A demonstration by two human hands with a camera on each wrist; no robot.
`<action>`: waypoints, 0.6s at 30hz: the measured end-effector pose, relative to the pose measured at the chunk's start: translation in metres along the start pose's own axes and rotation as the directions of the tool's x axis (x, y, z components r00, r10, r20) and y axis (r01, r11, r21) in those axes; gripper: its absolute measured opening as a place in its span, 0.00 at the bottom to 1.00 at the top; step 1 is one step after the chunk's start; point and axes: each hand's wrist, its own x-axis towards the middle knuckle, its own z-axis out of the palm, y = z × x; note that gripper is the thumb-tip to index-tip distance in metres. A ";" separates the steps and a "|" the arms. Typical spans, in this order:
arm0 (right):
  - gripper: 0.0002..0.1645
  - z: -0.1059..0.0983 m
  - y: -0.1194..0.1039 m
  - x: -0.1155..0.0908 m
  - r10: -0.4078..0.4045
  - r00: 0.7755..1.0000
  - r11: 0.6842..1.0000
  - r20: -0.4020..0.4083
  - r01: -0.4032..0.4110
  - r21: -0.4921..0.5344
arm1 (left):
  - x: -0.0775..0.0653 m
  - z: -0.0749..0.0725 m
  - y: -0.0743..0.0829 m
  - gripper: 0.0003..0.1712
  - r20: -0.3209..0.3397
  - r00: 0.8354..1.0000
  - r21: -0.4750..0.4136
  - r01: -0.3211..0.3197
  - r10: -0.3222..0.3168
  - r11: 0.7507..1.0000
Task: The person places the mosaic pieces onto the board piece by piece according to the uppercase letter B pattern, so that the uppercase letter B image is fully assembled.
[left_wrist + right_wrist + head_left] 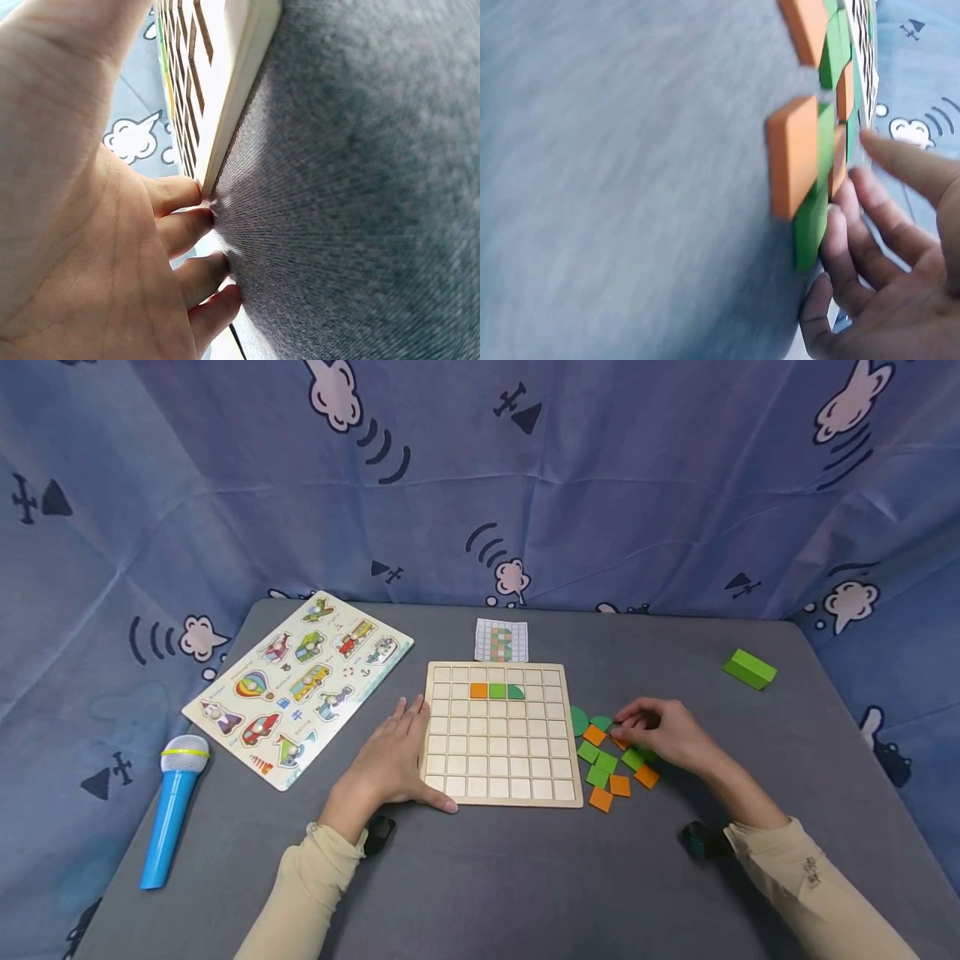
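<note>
A square wooden grid board [498, 787] lies in the middle of the table. One orange square [478, 691], one green square [497, 691] and a dark green quarter-round tile [516, 692] sit in its upper rows. My left hand [393, 756] rests spread at the board's left edge, its thumb by the near-left corner. Over the loose tiles right of the board, my right hand [671, 735] reaches down with bent fingers. In the right wrist view its fingertips [838, 217] are right at an orange tile [838, 161], the thumb standing apart from it.
Loose green squares [597, 776], orange squares [619, 786] and a dark green rounded tile [579, 721] lie beside the board. A pattern card [502, 640] is behind it. Left are a picture puzzle board [300, 693] and a toy microphone [171, 818]; far right, a green block [750, 669].
</note>
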 end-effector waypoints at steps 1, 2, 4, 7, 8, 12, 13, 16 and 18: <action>0.14 -0.002 0.002 -0.002 -0.002 1.000 1.000 0.009 0.002 -0.005 | 0.000 0.000 0.000 0.93 -0.002 1.000 0.001 -0.002 0.002 1.000; 0.14 -0.004 0.003 -0.004 -0.003 1.000 1.000 0.019 0.003 -0.011 | 0.000 -0.001 0.000 0.93 -0.001 1.000 0.001 -0.002 0.002 1.000; 0.14 -0.007 0.006 -0.009 -0.008 0.999 1.000 0.045 0.009 -0.026 | 0.000 -0.001 0.000 0.93 -0.001 1.000 0.001 -0.006 0.006 1.000; 0.16 -0.012 0.009 -0.015 -0.025 0.997 0.998 0.080 0.030 -0.059 | 0.000 0.000 0.000 0.93 -0.004 1.000 -0.001 -0.012 0.012 1.000; 0.17 -0.013 0.009 -0.016 -0.031 0.995 0.996 0.094 0.038 -0.076 | 0.000 0.000 0.000 0.93 -0.005 1.000 -0.002 -0.014 0.014 1.000; 0.22 -0.016 0.009 -0.020 -0.065 0.985 0.987 0.158 0.086 -0.133 | -0.001 -0.001 0.000 0.93 -0.005 1.000 0.002 -0.016 0.016 1.000; 0.22 -0.017 0.009 -0.021 -0.069 0.982 0.985 0.174 0.094 -0.142 | -0.001 -0.001 0.000 0.93 -0.004 1.000 0.005 -0.015 0.015 1.000; 0.20 -0.017 0.010 -0.023 -0.086 0.977 0.985 0.195 0.113 -0.130 | 0.000 -0.001 0.000 0.93 -0.001 1.000 0.008 -0.013 0.013 1.000; 0.16 -0.016 0.010 -0.024 -0.099 0.978 0.985 0.186 0.123 -0.119 | 0.000 -0.001 0.000 0.93 -0.001 1.000 0.010 -0.012 0.012 1.000</action>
